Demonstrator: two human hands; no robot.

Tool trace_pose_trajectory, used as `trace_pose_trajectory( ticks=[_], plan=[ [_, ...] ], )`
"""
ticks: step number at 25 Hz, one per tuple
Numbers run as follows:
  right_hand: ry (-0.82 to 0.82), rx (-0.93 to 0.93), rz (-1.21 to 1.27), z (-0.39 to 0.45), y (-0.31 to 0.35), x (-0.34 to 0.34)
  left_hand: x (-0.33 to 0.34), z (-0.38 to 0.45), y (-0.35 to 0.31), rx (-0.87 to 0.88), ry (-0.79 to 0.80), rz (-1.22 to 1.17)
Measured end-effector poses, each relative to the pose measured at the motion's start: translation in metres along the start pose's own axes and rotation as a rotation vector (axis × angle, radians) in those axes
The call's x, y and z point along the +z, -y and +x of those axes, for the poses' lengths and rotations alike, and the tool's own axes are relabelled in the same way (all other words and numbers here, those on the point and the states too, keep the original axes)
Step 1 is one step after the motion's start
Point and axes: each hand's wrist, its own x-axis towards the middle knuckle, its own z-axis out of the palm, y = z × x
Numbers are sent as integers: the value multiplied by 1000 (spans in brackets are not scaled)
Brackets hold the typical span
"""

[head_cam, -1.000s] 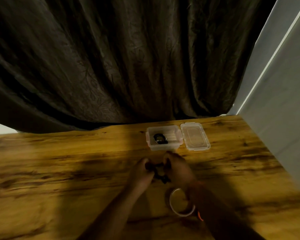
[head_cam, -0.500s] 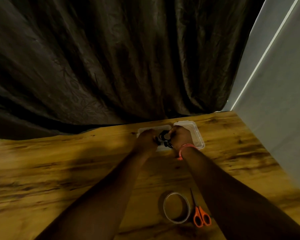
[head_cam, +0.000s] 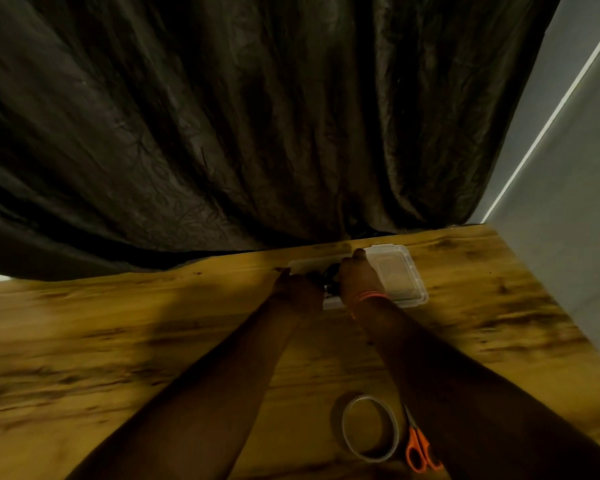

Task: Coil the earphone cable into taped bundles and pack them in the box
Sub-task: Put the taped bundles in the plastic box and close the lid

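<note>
— What is seen of the room?
— A wooden table [head_cam: 153,341] is backed by a dark curtain [head_cam: 222,133] (grey wall at right).
— And the cable?
— A black coiled bundle [head_cam: 330,276] is held over the clear box [head_cam: 300,266], gripped between left hand [head_cam: 297,289] and right hand [head_cam: 359,277]; the lid [head_cam: 400,275] lies beside.

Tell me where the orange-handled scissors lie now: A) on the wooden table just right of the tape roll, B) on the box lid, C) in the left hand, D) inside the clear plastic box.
A: the orange-handled scissors lie on the wooden table beside the tape roll, near the right forearm.
</note>
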Motion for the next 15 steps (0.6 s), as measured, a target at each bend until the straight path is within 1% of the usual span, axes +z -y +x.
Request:
trace_pose_trajectory(
  ticks=[3,7,8,10,12,13,15],
  plan=[
    [87,-61,-37,0,5,4,-2,-4,-1,7,7,116],
    [168,-48,-126,-6,4,9,1,-5,-3,47,-29,96],
    [231,-46,-155,-5,5,8,3,-4,-3,54,-25,89],
    [419,-46,-251,3,11,4,4,-3,-2,59,2,112],
    [480,-69,-270,9,12,5,5,-4,-2,74,14,155],
    [423,-99,-237,9,9,7,5,-5,-2,83,10,171],
    [181,-185,-169,1,-4,1,7,-6,1,81,-12,162]
  ],
)
